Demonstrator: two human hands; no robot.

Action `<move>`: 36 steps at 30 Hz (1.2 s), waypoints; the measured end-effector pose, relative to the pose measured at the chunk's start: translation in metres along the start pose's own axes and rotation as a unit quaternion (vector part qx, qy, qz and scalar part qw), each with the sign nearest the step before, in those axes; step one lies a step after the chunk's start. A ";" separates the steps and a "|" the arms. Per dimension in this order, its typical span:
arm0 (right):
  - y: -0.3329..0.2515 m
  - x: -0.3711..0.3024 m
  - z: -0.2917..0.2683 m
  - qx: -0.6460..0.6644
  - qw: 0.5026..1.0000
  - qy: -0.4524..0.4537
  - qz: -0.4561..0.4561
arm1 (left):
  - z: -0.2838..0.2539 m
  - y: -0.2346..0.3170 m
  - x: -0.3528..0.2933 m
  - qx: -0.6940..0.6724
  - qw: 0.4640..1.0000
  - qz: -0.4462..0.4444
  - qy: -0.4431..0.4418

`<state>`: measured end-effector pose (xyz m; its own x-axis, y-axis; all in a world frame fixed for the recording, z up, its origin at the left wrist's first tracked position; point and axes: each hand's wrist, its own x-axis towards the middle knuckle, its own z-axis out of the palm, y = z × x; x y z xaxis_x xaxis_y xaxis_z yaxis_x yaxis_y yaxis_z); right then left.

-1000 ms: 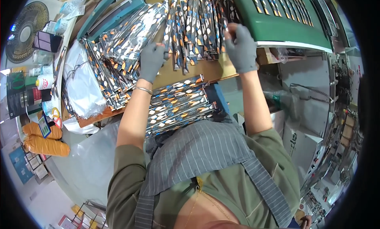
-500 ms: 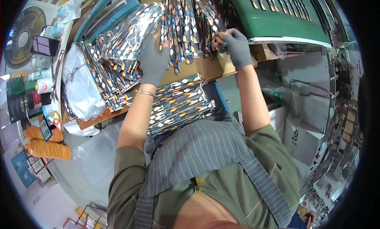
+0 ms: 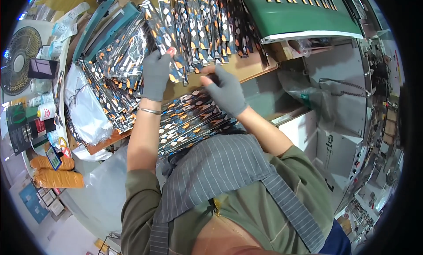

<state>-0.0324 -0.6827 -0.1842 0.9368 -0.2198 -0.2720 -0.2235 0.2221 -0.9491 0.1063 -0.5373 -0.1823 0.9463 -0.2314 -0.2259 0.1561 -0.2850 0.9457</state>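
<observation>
My left hand, in a grey glove with bare fingertips, is closed on a long narrow packet with a dark pattern of orange, white and blue leaf shapes. Its thumb lies over the packet; the other fingers are mostly hidden. My right hand, gloved alike, hovers near the table's front edge with thumb and fingers apart and nothing seen in it. Between and beyond my hands, several matching packets lie side by side. More of them fill a stack in front of my apron.
At the right stands a green machine with slots showing packets. A teal long-armed device, a clear bag of packets and white plastic bags are on the left. Beyond are a fan and a dark phone-like slab.
My right hand has left the packets by the green machine and come left and nearer, fingers now apart. My left hand has closed on a packet. The view has shifted slightly.
</observation>
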 end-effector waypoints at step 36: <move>-0.018 0.091 -0.049 -0.488 0.807 0.218 -0.253 | 0.019 -0.030 0.025 0.275 0.947 0.146 0.084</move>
<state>0.0442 -0.7532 -0.1995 0.8390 -0.4079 0.3602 -0.1466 -0.8068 -0.5723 0.1196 -0.5518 -0.2204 0.9651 -0.2370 0.1110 -0.2468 -0.6832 0.6873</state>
